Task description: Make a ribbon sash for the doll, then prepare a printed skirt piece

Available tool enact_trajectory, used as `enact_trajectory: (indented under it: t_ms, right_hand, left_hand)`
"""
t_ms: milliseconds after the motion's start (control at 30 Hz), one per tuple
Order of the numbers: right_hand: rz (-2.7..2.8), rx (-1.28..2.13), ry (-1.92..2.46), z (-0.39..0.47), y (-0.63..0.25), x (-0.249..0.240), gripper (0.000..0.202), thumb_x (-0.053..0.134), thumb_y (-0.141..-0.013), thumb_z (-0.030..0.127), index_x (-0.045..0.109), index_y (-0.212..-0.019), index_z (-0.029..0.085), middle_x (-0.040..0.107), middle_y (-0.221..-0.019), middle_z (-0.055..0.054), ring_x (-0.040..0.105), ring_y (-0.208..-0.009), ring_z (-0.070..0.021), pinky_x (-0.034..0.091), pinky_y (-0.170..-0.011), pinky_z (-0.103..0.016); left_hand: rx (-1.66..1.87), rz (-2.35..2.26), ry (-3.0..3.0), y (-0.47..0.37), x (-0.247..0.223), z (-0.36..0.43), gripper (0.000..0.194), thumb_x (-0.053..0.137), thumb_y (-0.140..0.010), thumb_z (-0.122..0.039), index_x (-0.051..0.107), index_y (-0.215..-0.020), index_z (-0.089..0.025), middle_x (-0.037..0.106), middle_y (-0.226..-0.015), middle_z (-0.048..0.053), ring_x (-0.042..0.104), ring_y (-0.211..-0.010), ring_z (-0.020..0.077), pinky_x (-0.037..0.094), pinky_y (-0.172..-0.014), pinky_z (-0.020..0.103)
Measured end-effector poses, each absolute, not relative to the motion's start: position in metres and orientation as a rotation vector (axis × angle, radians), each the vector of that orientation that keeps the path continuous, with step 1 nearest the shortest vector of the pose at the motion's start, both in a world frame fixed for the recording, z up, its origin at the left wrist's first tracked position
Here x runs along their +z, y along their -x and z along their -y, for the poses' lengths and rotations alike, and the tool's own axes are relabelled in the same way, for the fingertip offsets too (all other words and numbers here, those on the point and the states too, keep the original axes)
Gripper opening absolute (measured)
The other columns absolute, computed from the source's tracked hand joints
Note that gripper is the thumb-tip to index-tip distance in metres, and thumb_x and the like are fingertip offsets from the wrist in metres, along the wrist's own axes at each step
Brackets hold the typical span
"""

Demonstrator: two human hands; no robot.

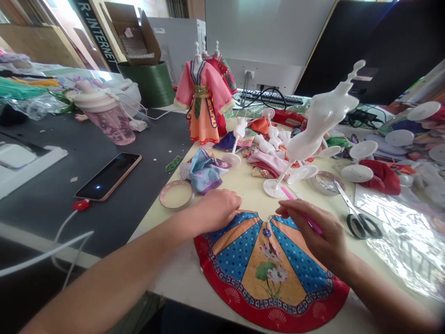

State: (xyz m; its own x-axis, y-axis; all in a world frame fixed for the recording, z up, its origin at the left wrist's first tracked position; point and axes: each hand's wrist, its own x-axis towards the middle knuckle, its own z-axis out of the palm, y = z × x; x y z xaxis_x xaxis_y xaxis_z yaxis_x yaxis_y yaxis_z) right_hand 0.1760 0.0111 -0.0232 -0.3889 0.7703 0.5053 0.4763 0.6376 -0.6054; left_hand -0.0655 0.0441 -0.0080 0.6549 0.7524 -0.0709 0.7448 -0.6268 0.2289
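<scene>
A fan-shaped doll garment (239, 260) lies spread on the table in front of me, with blue and orange panels, a lotus print and a red border. My left hand (218, 209) is closed at its upper left edge, fingertips curled down onto the cloth and partly hidden. Over the upper right panels, my right hand (321, 234) is closed around a slim pink pen-like tool (314, 225); its exact kind is unclear. Between the hands is the garment's small notched neckline. Just beyond it, a white mannequin (318, 118) leans on a round base.
Scissors (358, 215) and a tape roll (327, 182) lie right. Another tape roll (176, 195) and blue cloth (206, 170) sit left. A phone (109, 176), pink cup (107, 118) and dressed mannequin (200, 99) stand farther out. White stands (363, 149) crowd the right.
</scene>
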Motion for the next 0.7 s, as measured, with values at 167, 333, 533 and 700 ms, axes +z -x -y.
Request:
enact_trajectory:
  t_ms: [167, 333, 533, 700]
  right_hand:
    - [2.534, 0.049, 0.838, 0.029, -0.208, -0.027, 0.043, 0.054, -0.082, 0.007, 0.051, -0.122, 0.021, 0.067, -0.095, -0.007, 0.061, -0.091, -0.022, 0.05, -0.081, -0.039]
    - [2.619, -0.178, 1.08, 0.056, -0.229, -0.04, 0.029, 0.054, -0.086, 0.024, 0.055, -0.115, 0.018, 0.065, -0.1, -0.011, 0.059, -0.096, -0.0258, 0.05, -0.082, -0.04]
    - [2.617, -0.18, 1.15, 0.051, -0.234, -0.043, 0.022, 0.046, -0.089, 0.018, 0.055, -0.109, 0.018, 0.063, -0.09, -0.01, 0.059, -0.086, -0.0224, 0.049, -0.075, -0.037]
    - [2.609, -0.3, 1.105, 0.037, -0.243, -0.044, 0.023, 0.044, -0.089, 0.015, 0.058, -0.107, 0.016, 0.063, -0.088, -0.011, 0.058, -0.086, -0.0233, 0.048, -0.076, -0.038]
  left_hand:
    - [0.069, -1.206, -2.652, 0.065, -0.01, -0.044, 0.017, 0.044, -0.087, -0.017, 0.058, -0.078, -0.014, 0.065, -0.086, 0.007, 0.061, -0.084, 0.0208, 0.044, -0.071, 0.031]
    - [0.103, -1.192, -2.642, 0.066, -0.011, -0.045, 0.018, 0.044, -0.087, -0.017, 0.058, -0.077, -0.014, 0.065, -0.085, 0.008, 0.06, -0.083, 0.0201, 0.044, -0.072, 0.031]
    - [0.099, -1.195, -2.657, 0.066, -0.013, -0.046, 0.016, 0.045, -0.086, -0.016, 0.058, -0.077, -0.015, 0.064, -0.085, 0.006, 0.059, -0.082, 0.0188, 0.044, -0.071, 0.03]
    - [0.129, -1.154, -2.689, 0.064, -0.014, -0.045, 0.017, 0.044, -0.086, -0.015, 0.059, -0.079, -0.014, 0.064, -0.085, 0.007, 0.059, -0.082, 0.0188, 0.044, -0.07, 0.03]
